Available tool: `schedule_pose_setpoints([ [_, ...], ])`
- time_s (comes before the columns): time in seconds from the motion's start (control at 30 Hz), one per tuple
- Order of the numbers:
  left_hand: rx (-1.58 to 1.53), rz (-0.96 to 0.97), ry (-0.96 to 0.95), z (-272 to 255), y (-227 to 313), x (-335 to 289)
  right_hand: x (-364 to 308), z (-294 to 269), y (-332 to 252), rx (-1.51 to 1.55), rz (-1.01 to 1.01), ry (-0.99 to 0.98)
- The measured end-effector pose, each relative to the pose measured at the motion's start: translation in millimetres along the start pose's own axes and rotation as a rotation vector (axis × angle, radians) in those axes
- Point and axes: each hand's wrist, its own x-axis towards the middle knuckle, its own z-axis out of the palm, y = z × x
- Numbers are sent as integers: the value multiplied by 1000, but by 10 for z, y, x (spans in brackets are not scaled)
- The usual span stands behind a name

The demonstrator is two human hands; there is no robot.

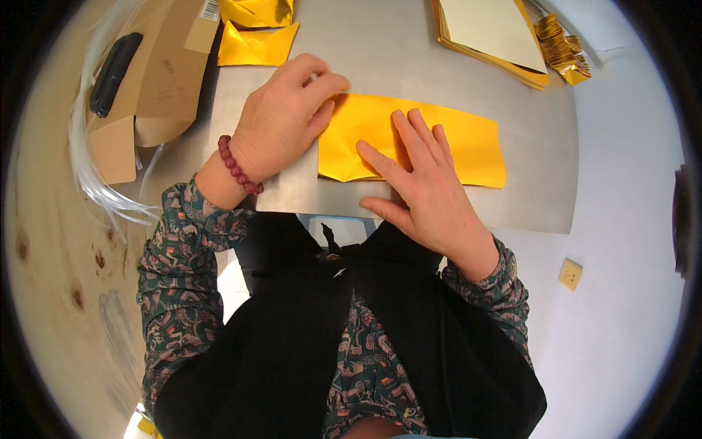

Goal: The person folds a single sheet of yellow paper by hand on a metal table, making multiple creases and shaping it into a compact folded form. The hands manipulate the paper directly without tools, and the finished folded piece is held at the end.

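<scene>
A sheet of shiny gold foil paper (475, 150), folded into a long rectangle, lies on the metal tabletop before me. The fingers of my left hand (281, 110) are curled in a pinch at its upper left corner; a beaded bracelet is on that wrist. My right hand (424, 175) presses flat on the middle of the paper with its fingers spread, the thumb reaching past the near edge. Along that near edge, left of my right hand, the layers part slightly.
Folded gold paper pieces (256, 45) sit at the back left. At the back right are a stack of sheets (493, 36) and a pleated gold bundle (561, 50). A cardboard box (162, 80) holding a black object (115, 74) stands left, beside clear plastic strips (88, 164).
</scene>
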Motion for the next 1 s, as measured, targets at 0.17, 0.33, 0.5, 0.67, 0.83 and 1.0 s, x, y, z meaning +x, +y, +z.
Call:
schedule_pose_setpoints([
  [0.17, -7, 264, -83, 20, -224, 70, -34, 41, 63, -4, 5, 15],
  [0.33, -16, 295, -106, 39, -381, -10, 18, 137, 99, -47, -45, 70],
  [0.5, -44, 315, -150, 36, -476, -40, 43, 165, 120, -53, -62, 65],
  [0.67, 19, 301, -188, 38, -467, -77, 53, 187, 145, -82, -58, 47],
  [0.83, 47, 269, -261, 10, -408, -125, 37, 209, 172, -115, -62, 33],
  [1.0, 65, 265, -289, -22, -394, -156, 67, 214, 147, -121, -33, 25],
])
